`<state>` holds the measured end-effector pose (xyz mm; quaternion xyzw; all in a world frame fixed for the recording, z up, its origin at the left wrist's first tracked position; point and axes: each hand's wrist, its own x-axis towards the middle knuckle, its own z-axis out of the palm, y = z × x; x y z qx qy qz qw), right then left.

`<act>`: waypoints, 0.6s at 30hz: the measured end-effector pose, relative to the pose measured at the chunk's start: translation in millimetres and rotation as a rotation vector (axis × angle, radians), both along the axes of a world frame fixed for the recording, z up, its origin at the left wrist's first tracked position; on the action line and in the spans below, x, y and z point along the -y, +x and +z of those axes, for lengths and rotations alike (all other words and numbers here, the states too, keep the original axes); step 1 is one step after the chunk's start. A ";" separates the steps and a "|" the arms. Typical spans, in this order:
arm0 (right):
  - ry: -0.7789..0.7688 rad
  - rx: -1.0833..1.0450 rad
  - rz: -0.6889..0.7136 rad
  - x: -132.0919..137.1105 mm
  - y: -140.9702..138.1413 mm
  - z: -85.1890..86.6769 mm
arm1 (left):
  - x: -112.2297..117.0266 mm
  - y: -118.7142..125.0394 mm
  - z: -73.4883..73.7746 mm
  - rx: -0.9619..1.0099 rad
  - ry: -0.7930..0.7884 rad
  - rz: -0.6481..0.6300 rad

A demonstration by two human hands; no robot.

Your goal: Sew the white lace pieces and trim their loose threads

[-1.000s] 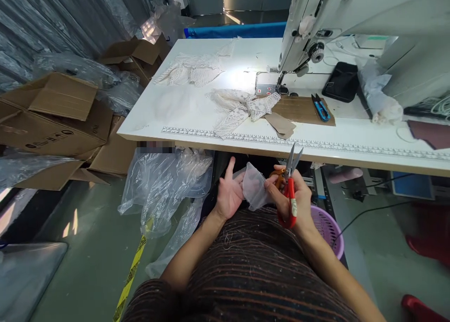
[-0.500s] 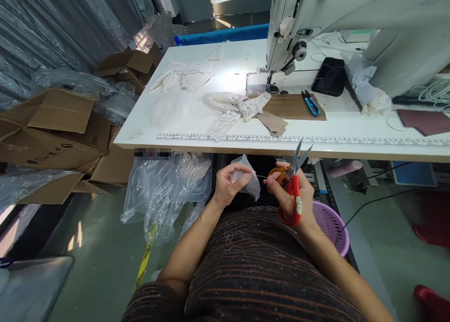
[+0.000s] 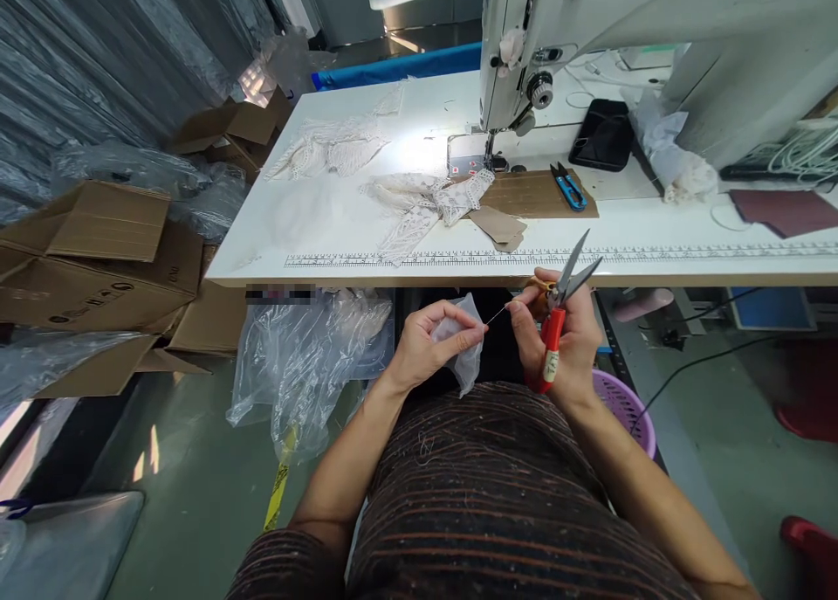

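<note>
Since the frame 0.5 s ago, the right hand (image 3: 576,347) has lifted the scissors (image 3: 554,320) farther right and toward the far side, so that their tips now overlap the white tabletop (image 3: 252,229) in view; the left hand (image 3: 419,347) keeps its pinch.

At the left, an open cardboard box (image 3: 105,268) sits beside the table. Right of it, a clear plastic bag (image 3: 301,347) hangs below the near edge. On the tabletop's far left lie white lace pieces (image 3: 337,156). The left hand's thumb and fingers are closed on a sheer white fabric piece (image 3: 469,368), held near the person's lap. A taut thread (image 3: 496,315) runs from those fingertips up to the right hand's. A lace strip (image 3: 462,200) reaches the sewing machine (image 3: 501,85). The right hand is clamped around the scissors' red and orange handles, the 2 blades spread. Farther right, blue thread snips (image 3: 568,188) rest on brown cardboard (image 3: 520,196), and a purple basket (image 3: 628,412) stands below, nearer.
</note>
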<state>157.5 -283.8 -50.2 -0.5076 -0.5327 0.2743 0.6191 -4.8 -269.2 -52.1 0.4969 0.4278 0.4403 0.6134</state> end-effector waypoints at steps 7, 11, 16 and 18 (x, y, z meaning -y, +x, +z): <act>-0.097 -0.231 0.183 -9.0 -1.9 -4.6 | -0.6 0.9 4.6 -0.078 -0.029 0.011; -0.076 -0.153 0.210 -13.7 -6.1 -3.4 | 2.7 0.0 8.9 -0.105 0.002 -0.035; -0.038 -0.069 0.167 -11.4 -12.5 -1.1 | 8.8 -4.4 12.9 -0.107 0.012 -0.060; -0.034 -0.084 0.120 -8.6 -11.7 -1.9 | 9.6 -6.0 13.5 -0.109 0.008 -0.002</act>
